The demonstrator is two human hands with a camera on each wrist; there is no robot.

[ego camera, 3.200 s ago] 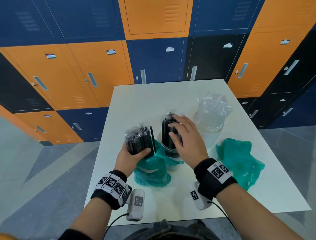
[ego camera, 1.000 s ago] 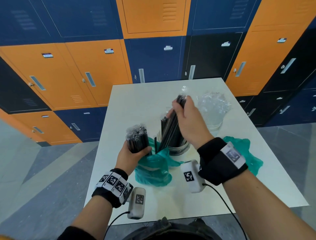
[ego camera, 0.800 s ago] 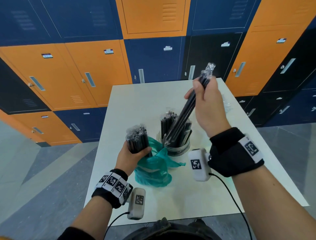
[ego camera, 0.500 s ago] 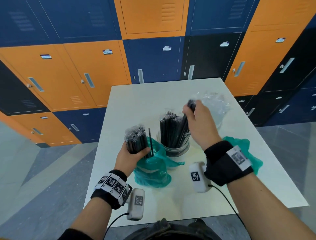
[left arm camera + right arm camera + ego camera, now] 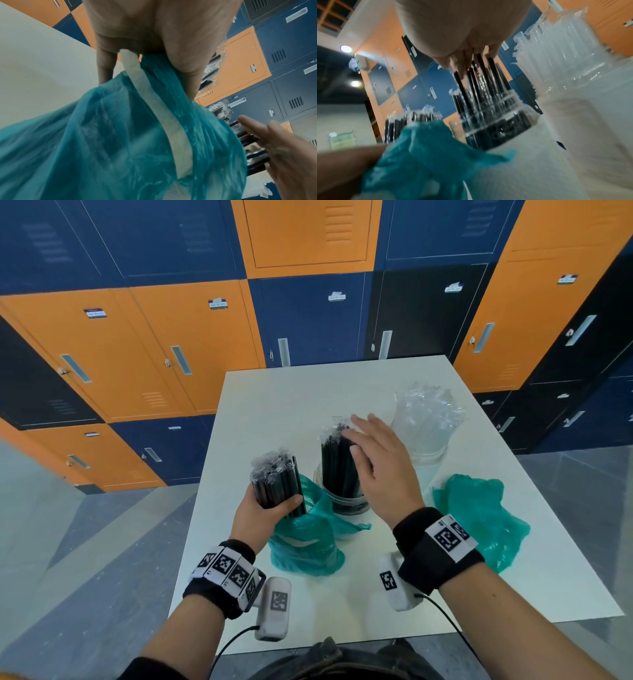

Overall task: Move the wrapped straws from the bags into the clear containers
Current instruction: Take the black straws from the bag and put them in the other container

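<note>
My left hand grips a bundle of black wrapped straws that stands upright in a teal bag. Just to its right a clear container holds more black wrapped straws upright. My right hand is open with straight fingers against the right side of those straws, near their tops. In the right wrist view its fingertips touch the straw tops.
A second clear container full of clear wrapped straws stands at the back right of the white table. A crumpled teal bag lies to the right. Lockers line the wall behind.
My right hand lifted a few black straws, lowered them into the clear container, let go, and now rests flat against the straws. The left hand kept hold of its bundle.
</note>
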